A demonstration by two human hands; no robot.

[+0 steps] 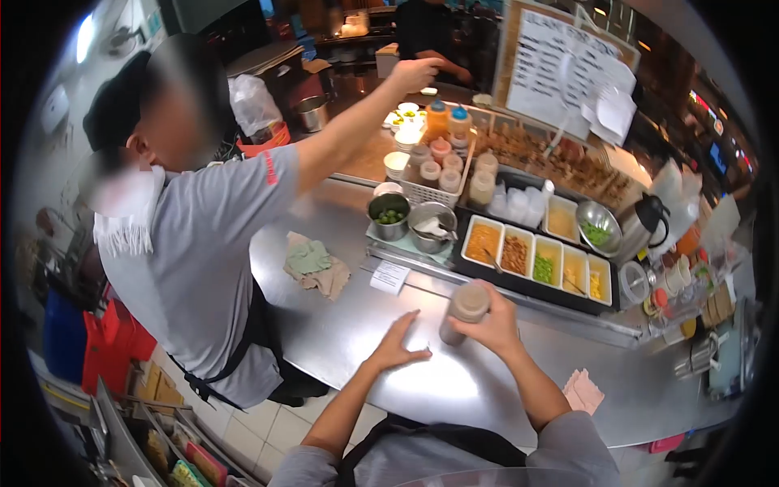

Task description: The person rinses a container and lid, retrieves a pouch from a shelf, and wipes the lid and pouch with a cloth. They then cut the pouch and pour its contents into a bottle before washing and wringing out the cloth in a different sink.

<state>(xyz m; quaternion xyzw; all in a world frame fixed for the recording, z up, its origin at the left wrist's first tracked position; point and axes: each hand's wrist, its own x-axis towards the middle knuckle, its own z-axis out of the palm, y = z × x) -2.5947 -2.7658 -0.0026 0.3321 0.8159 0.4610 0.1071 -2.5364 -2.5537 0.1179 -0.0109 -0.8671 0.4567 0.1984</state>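
My right hand (492, 325) is wrapped round a grey lidded container (465, 314), which is upright over the steel counter (324, 333). To its left, my left hand (396, 347) holds nothing, its thumb and fingers apart above the shiny metal. Beyond the container lies a black tray (527, 282) of white tubs with orange, brown, green and yellow fillings. A small printed slip (389, 277) rests near the counter's raised edge, up and left of the container.
A co-worker (195, 219) at the left reaches an arm across the counter. Folded cloths (315, 264) lie between us; a pink cloth (583, 392) is right of my forearm. Metal bowls (431, 225), a bottle basket (430, 195) and a steel jug (641, 227) stand beyond.
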